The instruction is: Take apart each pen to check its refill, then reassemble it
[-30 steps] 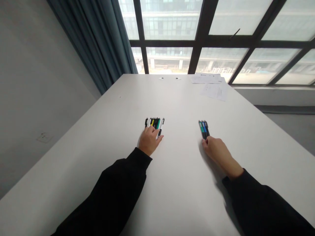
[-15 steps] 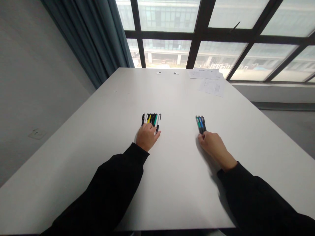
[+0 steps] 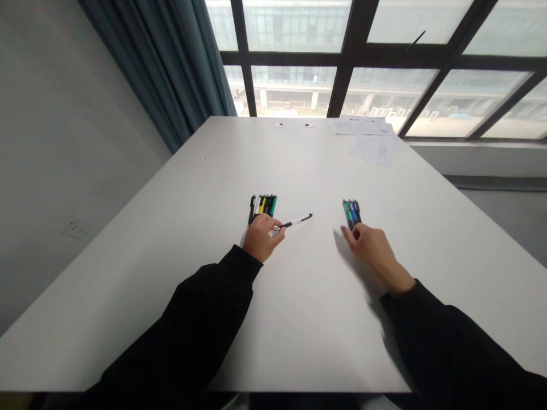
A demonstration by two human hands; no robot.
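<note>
Two black sleeves [image 3: 179, 324] come in over the near edge of the white table [image 3: 307, 324], and the arms stretch out far, since the pens lie well in from that edge, around the middle. The left hand [image 3: 261, 236] has its thumb and pointing finger pinched on the dark end of a white pen [image 3: 301, 218]. Held by just that end, the pen slants, and its other end sticks out toward the right edge. This hand's other fingers bend over the near ends of a row of pens [image 3: 262, 205], maybe so the row stays neat. Those pens lie side by side, pointing at the far edge. The right hand [image 3: 371, 242] has its fingers curled at the near ends of a small bunch of pens [image 3: 352, 210], green, blue and dark, perhaps so they stay lined up; I can't tell if it grips them. Between the two bunches there is room to move, and the white pen pokes into it. Both side edges are well away from the pens. Farther on, the plain top runs to some papers [image 3: 371, 149] near the far right corner. A blue curtain [image 3: 162, 68] hangs by the far left corner, and a big window [image 3: 294, 91] is behind the far edge.
</note>
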